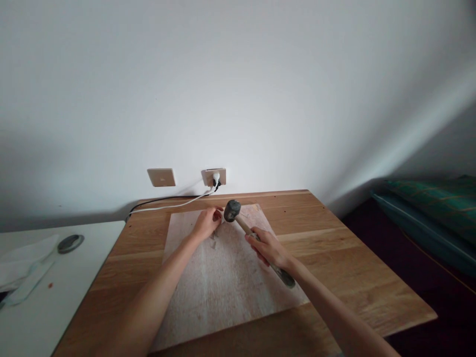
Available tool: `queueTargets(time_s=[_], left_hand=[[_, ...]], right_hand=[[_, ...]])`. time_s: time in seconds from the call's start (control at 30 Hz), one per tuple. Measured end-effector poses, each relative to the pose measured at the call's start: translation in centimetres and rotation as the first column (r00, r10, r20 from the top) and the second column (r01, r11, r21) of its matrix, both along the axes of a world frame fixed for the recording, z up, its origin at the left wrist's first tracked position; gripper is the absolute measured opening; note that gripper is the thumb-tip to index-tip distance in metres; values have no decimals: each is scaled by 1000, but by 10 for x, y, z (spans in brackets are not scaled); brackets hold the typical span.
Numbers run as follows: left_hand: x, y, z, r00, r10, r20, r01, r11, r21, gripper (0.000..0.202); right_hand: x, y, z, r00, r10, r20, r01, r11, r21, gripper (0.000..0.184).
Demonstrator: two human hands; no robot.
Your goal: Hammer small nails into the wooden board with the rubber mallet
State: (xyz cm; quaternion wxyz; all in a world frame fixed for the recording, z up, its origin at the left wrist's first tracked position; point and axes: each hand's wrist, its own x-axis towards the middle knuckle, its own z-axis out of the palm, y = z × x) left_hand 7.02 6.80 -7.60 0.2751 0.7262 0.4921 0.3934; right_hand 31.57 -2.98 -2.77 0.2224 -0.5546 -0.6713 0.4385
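Note:
My right hand (268,246) is wrapped round the wooden handle of a hammer (233,210), whose dark head hangs just above a pale plywood board (223,282). My left hand (208,223) rests on the board beside the hammer head, fingers pinched together on something small, probably a nail, too tiny to make out. The board lies flat on a wooden table (334,258).
A white cable (171,205) runs from a wall socket (214,176) across the table's back edge, beside a wall switch (161,177). A white desk (44,292) with a round grommet stands left. Dark bedding lies to the right.

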Motion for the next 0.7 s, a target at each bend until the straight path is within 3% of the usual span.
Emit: queueTargets(time_s=[0.7], left_hand=[[-1,-4,4,997,28,65,-25,999,-47,54]], right_hand=[[-23,4,27,982,9,189,-10,1000,7,26]])
